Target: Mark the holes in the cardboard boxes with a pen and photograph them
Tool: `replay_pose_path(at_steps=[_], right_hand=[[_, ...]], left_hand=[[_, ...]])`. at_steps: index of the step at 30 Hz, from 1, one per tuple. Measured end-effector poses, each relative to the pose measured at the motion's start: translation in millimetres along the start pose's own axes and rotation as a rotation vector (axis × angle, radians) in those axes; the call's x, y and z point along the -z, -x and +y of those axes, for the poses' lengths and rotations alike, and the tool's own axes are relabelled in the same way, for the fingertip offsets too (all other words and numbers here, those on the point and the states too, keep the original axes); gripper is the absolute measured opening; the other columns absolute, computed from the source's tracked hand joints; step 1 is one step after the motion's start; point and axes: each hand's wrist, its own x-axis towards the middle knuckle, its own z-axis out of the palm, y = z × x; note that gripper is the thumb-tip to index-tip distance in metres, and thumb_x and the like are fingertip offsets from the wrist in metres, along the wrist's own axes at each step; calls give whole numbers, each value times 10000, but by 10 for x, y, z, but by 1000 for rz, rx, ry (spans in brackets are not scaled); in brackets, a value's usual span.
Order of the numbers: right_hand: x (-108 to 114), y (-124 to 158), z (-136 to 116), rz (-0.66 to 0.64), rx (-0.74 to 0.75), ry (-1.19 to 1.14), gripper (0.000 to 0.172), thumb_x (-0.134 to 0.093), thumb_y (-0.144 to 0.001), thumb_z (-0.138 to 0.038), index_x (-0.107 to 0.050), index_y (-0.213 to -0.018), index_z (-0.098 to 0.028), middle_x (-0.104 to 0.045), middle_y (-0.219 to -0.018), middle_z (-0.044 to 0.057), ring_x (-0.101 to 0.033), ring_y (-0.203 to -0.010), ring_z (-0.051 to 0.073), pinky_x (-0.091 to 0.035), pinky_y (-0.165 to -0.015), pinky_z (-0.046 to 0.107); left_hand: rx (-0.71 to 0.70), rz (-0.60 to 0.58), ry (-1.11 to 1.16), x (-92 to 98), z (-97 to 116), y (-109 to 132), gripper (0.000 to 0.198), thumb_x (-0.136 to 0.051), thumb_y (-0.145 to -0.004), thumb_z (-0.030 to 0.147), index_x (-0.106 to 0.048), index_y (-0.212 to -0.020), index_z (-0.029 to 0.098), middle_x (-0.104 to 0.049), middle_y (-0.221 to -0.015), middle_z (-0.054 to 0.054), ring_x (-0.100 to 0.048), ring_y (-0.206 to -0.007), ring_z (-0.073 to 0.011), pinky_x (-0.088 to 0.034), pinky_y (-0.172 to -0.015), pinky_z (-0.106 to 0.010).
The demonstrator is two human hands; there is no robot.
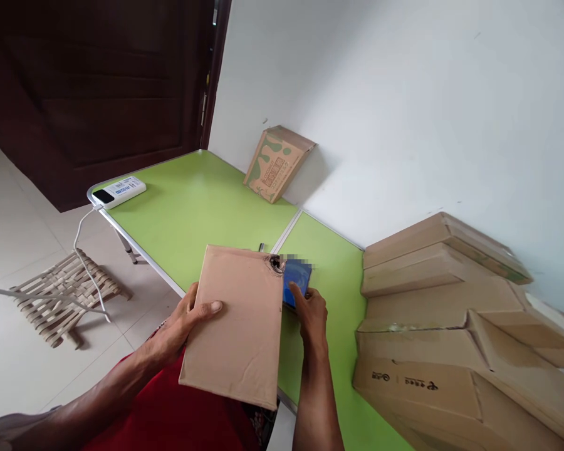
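My left hand [200, 316] grips the left edge of a flat brown cardboard box [237, 326], thumb on its face and fingers hidden behind. The box is tilted above the near edge of the green table [216, 200]. A dark hole ringed by black scribble [276, 264] marks its upper right corner. Close by on the right, my right hand [311, 307] holds a smartphone [296, 279] with a blue face, thumb lying across it. The phone's top is blurred out by pixelation. Just beyond the box's top edge pokes a small dark thin item [262, 247].
Several cardboard boxes [413, 338] are piled on the right against the white wall. A printed carton [277, 163] leans there at the back. A white device [120, 191] with a cable lies at the far left corner. A woven stool [68, 294] stands on the floor.
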Motion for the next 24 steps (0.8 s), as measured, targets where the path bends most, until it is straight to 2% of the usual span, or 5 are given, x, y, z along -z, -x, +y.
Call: replay_pose_path(at_steps=[10,13,16,20,24], right_hand=[[55,251,-424,-25,-56,274,330,-708,-970,-385,-686,-1180,-132,-679,-1279,161,-657,-1169,300,-507,-1043,518],[305,585,-555,3,40,119,545,-621,-968,-513,-645,-1315,-93,-648,-1365,234,-662,-1194,333,-529,-1007,451],[587,1227,-623,52,166,-79,697,-441,-970,-733,-615,-1394,-206,-668,-1397,140,-669,-1204,297,-571,-926,384],[683,2091,-548,90,385,-327,721,-638,-908,-669,-525,-1504,-280,-545,-1544,121,-553,-1372,339,-548,-999,440],[805,2238,-194,190,240,-370,1052,-818,-749,-654,-343,-1610,-280,-515,-1560,153,-551,-1368,378,-533,-1038,483]], left_hand=[[-74,47,-90,-90,64,110,881,-806,-833,602,-420,-1527,222,-657,-1346,-184,-724,-1074,-362,-611,-927,-518],[-210,96,-232,-179,149,97,1035,-828,-788,629,-308,-1600,251,-610,-1401,-171,-652,-1233,-401,-592,-987,-543],[-455,156,-413,-373,162,15,1144,-844,-757,611,-201,-1643,280,-489,-1517,-167,-536,-1376,-425,-517,-1109,-602],[-745,150,-579,-798,-105,-17,1206,-852,-741,479,-85,-1661,340,-314,-1601,-135,-392,-1484,-440,-373,-1255,-629],[-979,-169,-750,-1086,-641,110,1308,-851,-700,351,7,-1686,306,-306,-1588,-188,-380,-1474,-502,-414,-1220,-655]])
